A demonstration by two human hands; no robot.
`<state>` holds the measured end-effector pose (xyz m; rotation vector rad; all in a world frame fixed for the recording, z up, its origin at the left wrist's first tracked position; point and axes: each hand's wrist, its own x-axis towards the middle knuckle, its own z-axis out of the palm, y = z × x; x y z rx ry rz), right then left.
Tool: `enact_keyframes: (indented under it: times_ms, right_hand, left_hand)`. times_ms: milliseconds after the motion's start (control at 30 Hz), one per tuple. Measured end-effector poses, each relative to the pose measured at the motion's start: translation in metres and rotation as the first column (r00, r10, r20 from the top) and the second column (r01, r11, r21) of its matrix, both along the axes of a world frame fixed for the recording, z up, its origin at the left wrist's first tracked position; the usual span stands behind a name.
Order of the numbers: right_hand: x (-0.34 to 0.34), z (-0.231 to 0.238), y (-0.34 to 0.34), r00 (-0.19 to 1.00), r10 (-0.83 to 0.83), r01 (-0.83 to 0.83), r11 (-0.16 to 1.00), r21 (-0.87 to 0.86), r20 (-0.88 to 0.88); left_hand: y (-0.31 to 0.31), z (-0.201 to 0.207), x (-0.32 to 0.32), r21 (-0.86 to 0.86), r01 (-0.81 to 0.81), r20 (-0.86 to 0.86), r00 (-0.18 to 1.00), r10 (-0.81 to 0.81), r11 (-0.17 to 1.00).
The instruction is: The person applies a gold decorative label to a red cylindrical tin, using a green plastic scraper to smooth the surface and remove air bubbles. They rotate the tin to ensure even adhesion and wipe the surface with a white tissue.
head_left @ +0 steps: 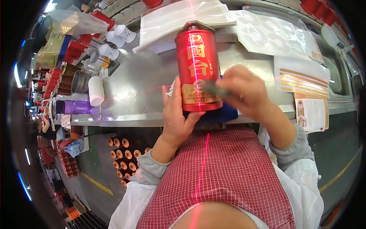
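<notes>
A red cylindrical bottle (pixel 193 86) with gold lettering and a gold label near its base leans over the steel workbench (pixel 152 78), its neck end away from me. My left hand (pixel 176 118) is closed around its lower left side, the thumb under the base. A bit of white material (pixel 171 91) shows beside those fingers. Over the gold label, my right hand (pixel 246 89) grips a dark, blurred tool (pixel 217 90) whose kind I cannot make out; the tool's tip is at the label. Below the bottle lies something blue (pixel 213 116).
White sheets (pixel 171 19) and clear plastic film (pixel 263 32) cover the back. Gold label strips (pixel 303 82) and a printed card (pixel 310 114) lie right, near a sink (pixel 335 65). A white roll (pixel 96 91) and purple container (pixel 76 107) stand left; several copper-topped items (pixel 126 154) are below.
</notes>
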<state>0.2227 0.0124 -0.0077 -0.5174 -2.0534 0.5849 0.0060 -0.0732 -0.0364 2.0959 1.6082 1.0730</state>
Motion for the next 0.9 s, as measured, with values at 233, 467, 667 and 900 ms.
enact_keyframes:
  times_ms: [233,467,667,900]
  right_hand:
    - [-0.002,0.006,-0.002,0.996,0.089,-0.088,0.996,0.017,-0.027]
    - [0.000,-0.001,0.001,0.990,0.132,-0.135,0.989,-0.066,-0.049]
    - [0.001,-0.005,0.011,0.997,-0.072,0.073,0.996,0.050,-0.022]
    - [0.000,0.002,0.015,1.000,-0.002,-0.001,0.995,-0.101,-0.029]
  left_hand:
    - [0.005,-0.001,0.002,0.142,-0.031,-0.139,0.989,0.051,0.989]
    - [0.001,-0.005,0.000,0.012,-0.043,0.005,0.999,0.043,0.999]
    - [0.001,-0.002,0.002,0.051,0.015,0.004,1.000,-0.015,0.999]
    - [0.002,0.000,0.002,0.135,-0.013,-0.129,0.991,0.031,0.991]
